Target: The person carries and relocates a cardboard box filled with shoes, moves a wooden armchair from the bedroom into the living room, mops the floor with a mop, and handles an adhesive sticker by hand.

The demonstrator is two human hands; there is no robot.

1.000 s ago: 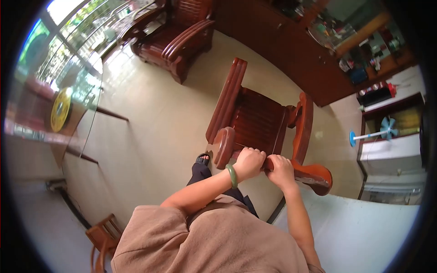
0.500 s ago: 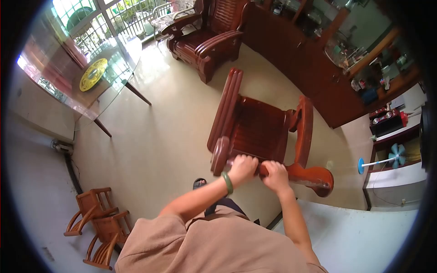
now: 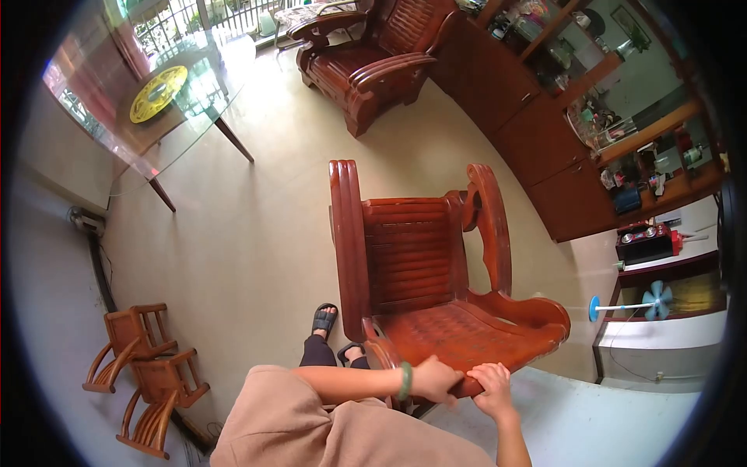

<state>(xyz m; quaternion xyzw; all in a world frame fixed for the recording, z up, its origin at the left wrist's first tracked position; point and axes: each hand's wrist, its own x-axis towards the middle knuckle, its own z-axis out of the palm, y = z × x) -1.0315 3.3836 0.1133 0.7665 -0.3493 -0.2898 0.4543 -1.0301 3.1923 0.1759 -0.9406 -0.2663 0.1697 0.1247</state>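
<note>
A dark red wooden armchair [image 3: 408,265] stands in front of me, its slatted seat, both armrests and curved backrest showing. My left hand [image 3: 436,380], below a green bangle [image 3: 405,381], lies on the top edge of the backrest, its fingers bent and slightly blurred. Just to its right, my right hand [image 3: 492,388] has its fingers curled over the same edge. Both hands are close together near the bottom of the view.
A second wooden armchair [image 3: 366,70] stands at the top. A glass table [image 3: 183,132] with a yellow disc is at upper left. Small wooden chairs [image 3: 163,373] are at lower left, a cabinet [image 3: 537,140] and a blue fan [image 3: 657,300] at right, a pale surface [image 3: 591,420] at lower right.
The armchair has turned and its backrest has come lower and closer to me, showing more of its face. Both hands have moved down with it. The view has shifted, showing both feet.
</note>
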